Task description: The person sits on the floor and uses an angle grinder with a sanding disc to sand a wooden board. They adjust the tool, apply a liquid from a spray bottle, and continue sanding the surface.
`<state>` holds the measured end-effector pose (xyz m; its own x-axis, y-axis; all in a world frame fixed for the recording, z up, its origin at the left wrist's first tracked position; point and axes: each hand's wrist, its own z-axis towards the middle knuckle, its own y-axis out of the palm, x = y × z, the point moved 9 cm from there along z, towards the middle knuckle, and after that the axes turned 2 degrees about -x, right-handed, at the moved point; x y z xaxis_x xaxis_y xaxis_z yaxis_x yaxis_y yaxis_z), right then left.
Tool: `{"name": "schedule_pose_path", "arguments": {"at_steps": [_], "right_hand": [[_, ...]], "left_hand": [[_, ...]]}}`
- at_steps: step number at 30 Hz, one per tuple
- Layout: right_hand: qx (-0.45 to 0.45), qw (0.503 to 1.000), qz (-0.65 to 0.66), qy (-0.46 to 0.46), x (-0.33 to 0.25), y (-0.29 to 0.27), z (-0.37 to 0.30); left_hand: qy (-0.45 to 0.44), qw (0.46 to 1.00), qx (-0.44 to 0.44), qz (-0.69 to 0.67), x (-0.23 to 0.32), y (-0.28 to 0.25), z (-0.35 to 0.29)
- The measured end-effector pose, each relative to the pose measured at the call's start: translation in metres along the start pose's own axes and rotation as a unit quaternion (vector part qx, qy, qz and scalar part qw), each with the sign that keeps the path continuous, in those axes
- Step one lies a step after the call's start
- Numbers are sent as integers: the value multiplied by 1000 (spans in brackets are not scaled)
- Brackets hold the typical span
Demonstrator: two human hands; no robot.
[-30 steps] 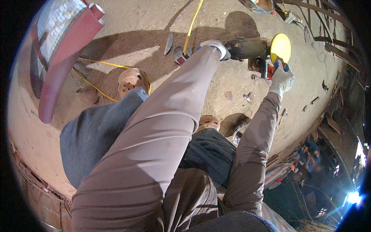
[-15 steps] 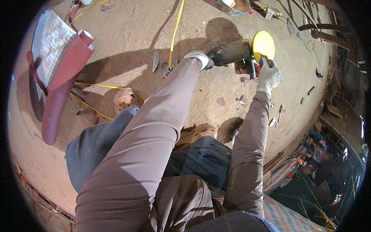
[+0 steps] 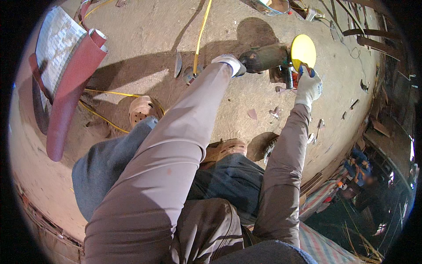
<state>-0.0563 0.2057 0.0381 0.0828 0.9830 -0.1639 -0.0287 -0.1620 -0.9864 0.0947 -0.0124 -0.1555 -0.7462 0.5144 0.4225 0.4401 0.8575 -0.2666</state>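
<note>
Left hand (image 3: pixel 230 64) at rear of dark power tool (image 3: pixel 266 58) (grip mostly hidden, can't tell if clamped), tool's long axis roughly left-right, yellow disc (image 3: pixel 303 49) at its right end, right hand (image 3: pixel 309 87) nearer disc, pinched on small brown piece (image 3: pixel 308 67) at disc's near edge.

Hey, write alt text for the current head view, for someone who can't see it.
A person's gloved right grip holds a small brown piece at the lower edge of a yellow disc on a dark tool, with the gloved left grip at its other end. Around them, scraps litter a dusty floor; a curled red sheet lies far left.
</note>
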Motion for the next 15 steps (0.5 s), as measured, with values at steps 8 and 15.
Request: {"name": "schedule_pose_path", "arguments": {"at_steps": [8, 15], "right_hand": [[27, 999, -26, -34, 0, 1, 2], [28, 999, -23, -32, -9, -2, -5]], "left_hand": [[10, 1000, -8, 15, 3, 1, 1], [9, 1000, -20, 11, 4, 4, 4]]}}
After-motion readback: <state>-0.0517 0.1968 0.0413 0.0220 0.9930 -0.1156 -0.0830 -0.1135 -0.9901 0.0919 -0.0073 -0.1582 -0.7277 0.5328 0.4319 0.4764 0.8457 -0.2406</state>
